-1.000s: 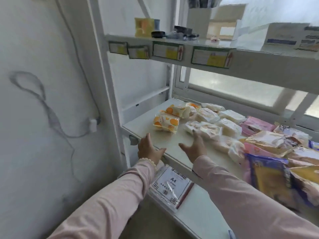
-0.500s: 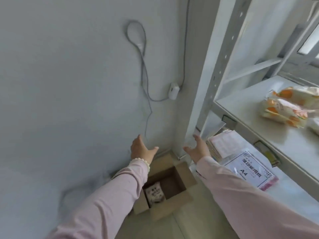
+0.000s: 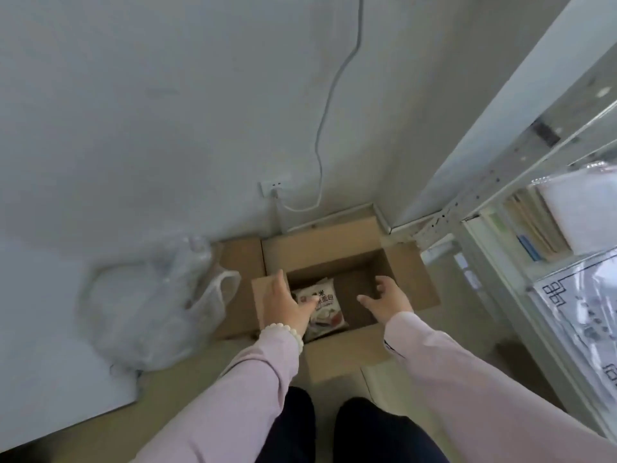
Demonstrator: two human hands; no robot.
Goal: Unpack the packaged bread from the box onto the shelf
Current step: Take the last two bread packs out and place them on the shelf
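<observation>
While a crumpled clear plastic bag (image 3: pixel 150 295) lies slumped on the floor against the wall at the far left, apart from the work, the left hand (image 3: pixel 283 305) reaches down just to its right, over the near-left rim of the open brown cardboard box (image 3: pixel 320 245). Its fingers (image 3: pixel 278 284) are stretched nearly straight and hold nothing. The thumb points across at the white printed packet of bread (image 3: pixel 325 310) and seems to lie on or just above it, though contact cannot be confirmed. That packet, the only one visible, lies flat on the bottom of the box in its left half, which is probably why the left hand leads.

Further right, the right hand (image 3: pixel 387 299) hovers over the right half of the box, fingers (image 3: pixel 384 285) spread and loosely curled, gripping nothing. It looks set to close in from the other side, so that both hands take up the soft packet between them.

The box stands on the floor with its flaps folded outward, leaving the opening free. It sits close beside the foot of the white metal shelf unit (image 3: pixel 500 135) at the right, a short lift from where the bread belongs. Wrapped stacks of paper (image 3: pixel 581 295) lie on a low shelf there.
</observation>
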